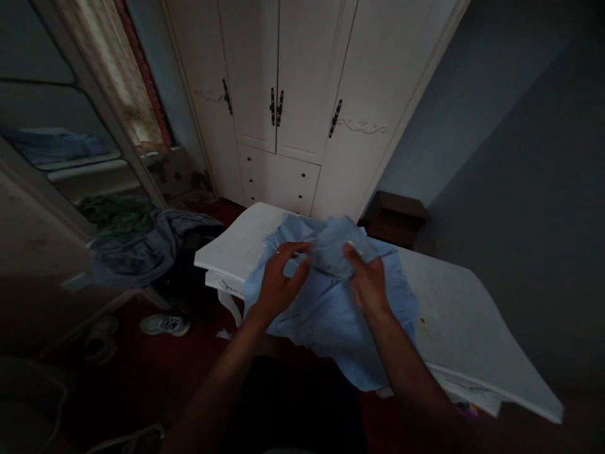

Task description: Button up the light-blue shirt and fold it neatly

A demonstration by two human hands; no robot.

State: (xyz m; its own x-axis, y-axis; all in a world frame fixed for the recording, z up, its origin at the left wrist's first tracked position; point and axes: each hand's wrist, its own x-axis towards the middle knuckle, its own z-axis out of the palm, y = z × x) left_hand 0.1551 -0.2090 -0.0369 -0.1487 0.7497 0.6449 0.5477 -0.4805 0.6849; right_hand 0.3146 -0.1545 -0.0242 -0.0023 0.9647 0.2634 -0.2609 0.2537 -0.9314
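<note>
A raised fold of the light-blue garment (314, 315) is gripped in the right hand (370, 285), with the thumb pressed on top. The left hand (278, 287) is held with thumb and fingers curved at the fold's other side; whether cloth is pinched there cannot be told through the blur. The garment is spread, rumpled, over the middle of the white table (460, 309) and draped past its near edge. To the left, a pale shoe (165, 325) and heaped clothes (137, 246) are seen. Beyond, a brown cabinet (399, 205) and a white wardrobe (307, 75) are set.
</note>
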